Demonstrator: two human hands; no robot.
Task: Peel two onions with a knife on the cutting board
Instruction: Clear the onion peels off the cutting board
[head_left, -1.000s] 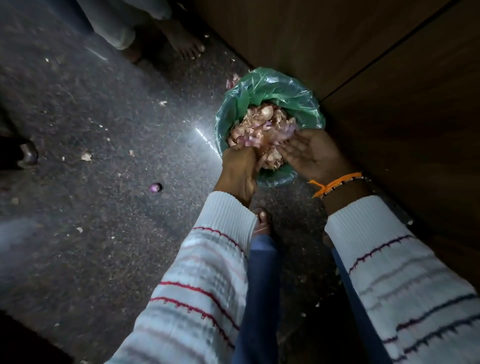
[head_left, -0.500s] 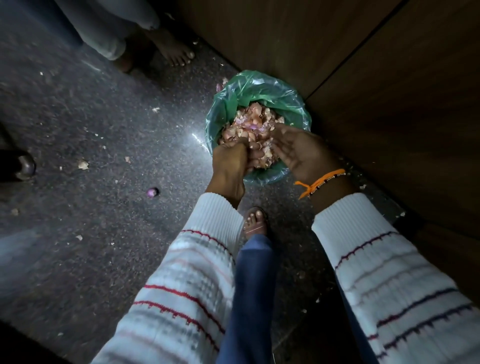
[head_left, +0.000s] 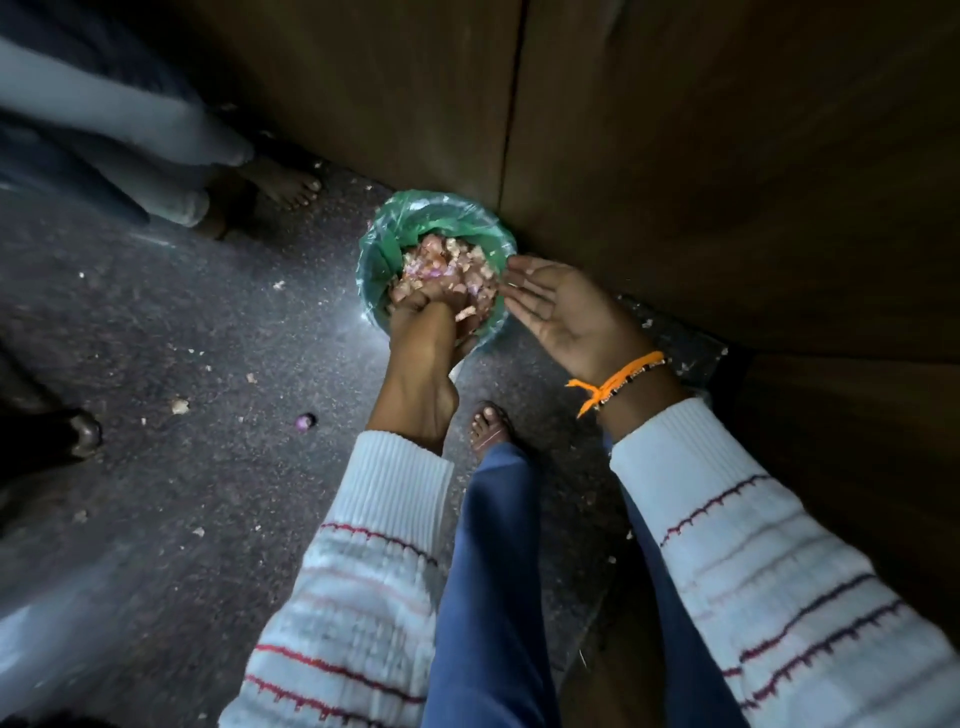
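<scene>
Left hand (head_left: 434, 325): fingers curled into the onion skins (head_left: 447, 267), pressed down into the bin (head_left: 375, 260).
Right hand (head_left: 563, 312): released, palm up, beside the rim, nothing held.

Green bin liner (head_left: 395, 244) – pink-purple onion peels (head_left: 447, 265) noted; white sleeves (head_left: 753, 561) striped red; orange wrist thread (head_left: 618, 379).

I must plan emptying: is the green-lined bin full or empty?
Nearly full: onion peels are heaped close to the rim of the bin.
</scene>
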